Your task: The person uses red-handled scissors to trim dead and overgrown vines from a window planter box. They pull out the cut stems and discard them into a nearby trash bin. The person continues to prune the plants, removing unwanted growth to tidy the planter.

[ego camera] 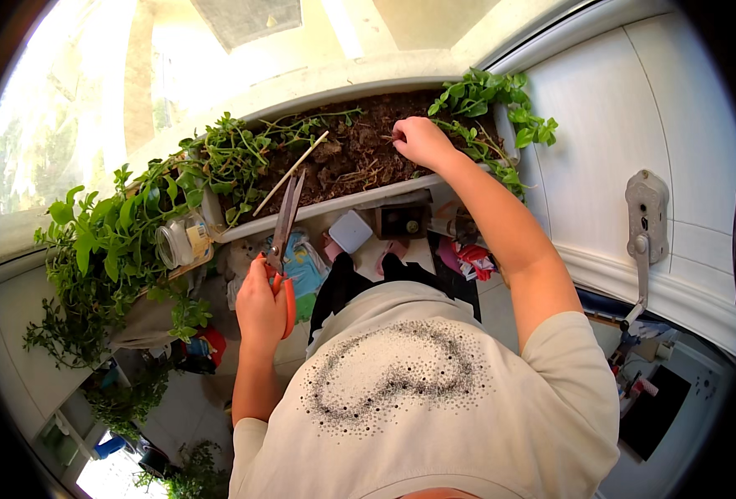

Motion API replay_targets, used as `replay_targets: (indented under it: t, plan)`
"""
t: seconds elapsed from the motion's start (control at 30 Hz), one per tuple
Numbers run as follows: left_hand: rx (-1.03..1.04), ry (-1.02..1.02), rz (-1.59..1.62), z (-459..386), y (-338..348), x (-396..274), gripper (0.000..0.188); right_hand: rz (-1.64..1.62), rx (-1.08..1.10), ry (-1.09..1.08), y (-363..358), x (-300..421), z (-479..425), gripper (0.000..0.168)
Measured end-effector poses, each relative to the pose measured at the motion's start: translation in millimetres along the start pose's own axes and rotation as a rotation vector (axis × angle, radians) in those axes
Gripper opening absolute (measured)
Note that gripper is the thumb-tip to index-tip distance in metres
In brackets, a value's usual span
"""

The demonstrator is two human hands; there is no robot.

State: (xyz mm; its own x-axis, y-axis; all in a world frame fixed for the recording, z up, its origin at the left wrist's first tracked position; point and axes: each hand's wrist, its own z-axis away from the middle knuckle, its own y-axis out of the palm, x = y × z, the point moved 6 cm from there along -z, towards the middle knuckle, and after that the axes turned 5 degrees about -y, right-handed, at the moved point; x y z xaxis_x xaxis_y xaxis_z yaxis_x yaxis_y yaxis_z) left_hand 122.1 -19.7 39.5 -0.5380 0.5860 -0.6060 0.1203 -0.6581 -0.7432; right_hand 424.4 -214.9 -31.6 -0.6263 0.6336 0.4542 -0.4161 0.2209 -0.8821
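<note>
In my left hand (262, 302) is a pair of scissors (285, 234) with orange handles. Their blades point up toward the planter and stand slightly apart. My right hand (424, 143) is over the dark soil (349, 159) of the long white planter (336, 206), fingers pinched together. A thin dry stem (388, 136) pokes out from those fingertips; the rest of it is hidden by the hand. A pale wooden stick (291, 173) lies slanted across the soil, close to the scissor tips. Leafy trailing stems (237, 150) grow at the planter's left end, and more green leaves (483, 93) at its right.
A clear glass jar (184, 242) lies on its side left of the planter, beside dense foliage (99, 249). Below are a white plastic lid or box (350, 231) and a dark box (402, 221). A window handle (645, 243) juts from the right-hand side.
</note>
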Motion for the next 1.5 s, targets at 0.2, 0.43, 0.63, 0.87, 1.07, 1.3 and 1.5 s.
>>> replay_targets:
  t: [0.2,0.43,0.63,0.87,1.07,1.3,1.5]
  plan:
    - [-0.009,-0.024,0.018,0,1,1,0.02,-0.153,-0.229,-0.067,-45,38,16,0.011]
    - [0.036,0.013,-0.022,-5,7,-2,0.038,-0.051,0.0,-0.202,28,93,21,0.017]
    - [0.006,0.009,-0.01,-3,8,3,0.039,-0.182,-0.279,-0.082,-19,82,30,0.019]
    - [0.029,0.017,-0.024,0,9,0,0.034,0.41,-0.345,0.129,-65,-34,50,0.019]
    - [0.012,0.052,-0.057,0,6,-13,0.023,0.239,-0.252,0.198,-56,-50,49,0.016]
    - [0.071,0.032,-0.137,-1,10,-13,0.037,0.072,-0.079,0.094,-59,-42,41,0.028]
    - [0.05,0.045,-0.107,2,12,-4,0.037,-0.434,-0.286,0.257,-112,-61,75,0.042]
